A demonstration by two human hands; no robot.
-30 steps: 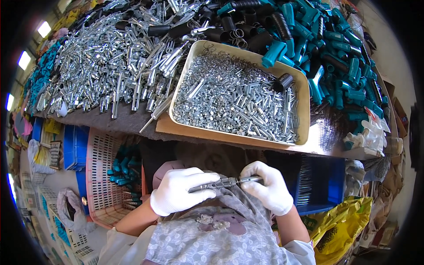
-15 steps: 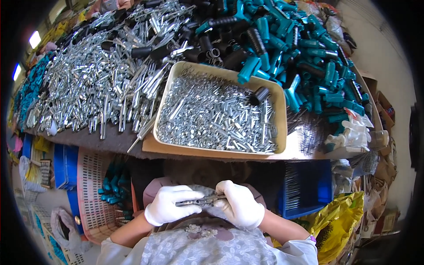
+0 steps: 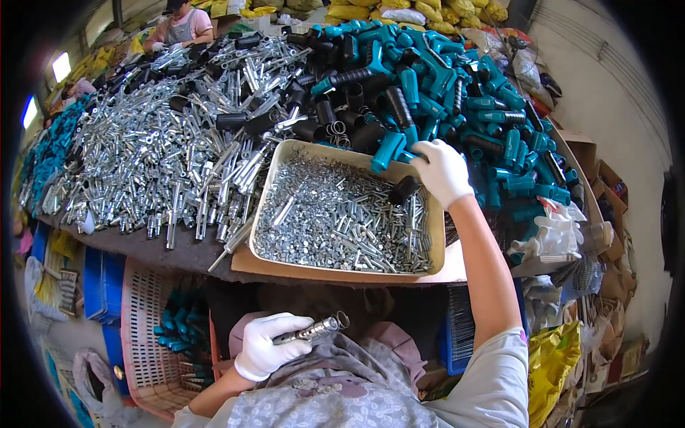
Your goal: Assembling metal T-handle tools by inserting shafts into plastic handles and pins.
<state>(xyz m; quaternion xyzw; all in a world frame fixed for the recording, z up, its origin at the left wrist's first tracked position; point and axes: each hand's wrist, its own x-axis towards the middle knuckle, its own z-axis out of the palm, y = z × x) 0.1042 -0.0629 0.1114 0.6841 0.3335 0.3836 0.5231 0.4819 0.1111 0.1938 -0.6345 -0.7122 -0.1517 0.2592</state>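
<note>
In front of my lap, my left hand (image 3: pixel 268 345), in a white glove, is closed around a slim metal shaft assembly (image 3: pixel 314 331). A loose coil spring (image 3: pixel 343 319) shows at the free end of that assembly. My right hand (image 3: pixel 441 171), also gloved in white, reaches forward to the far right corner of the tan tray (image 3: pixel 335 269). Its fingers are bent together beside the teal plastic housings (image 3: pixel 389 150); what they hold, if anything, is hidden. A short black sleeve (image 3: pixel 404 190) lies in the tray just left of the right wrist, on small metal pins and pieces (image 3: pixel 357 228).
A large heap of shiny metal parts (image 3: pixel 143 157) covers the bench's left. Teal and black housings (image 3: pixel 506 135) are piled at right. Below stand a pink basket (image 3: pixel 146 321) and a blue bin (image 3: pixel 451 357). A co-worker (image 3: pixel 182 28) sits across the bench.
My right hand has let go of the metal assembly and moved up and forward to the tray's far right corner. The left hand keeps the assembly. The view has tilted upward, showing the co-worker.
</note>
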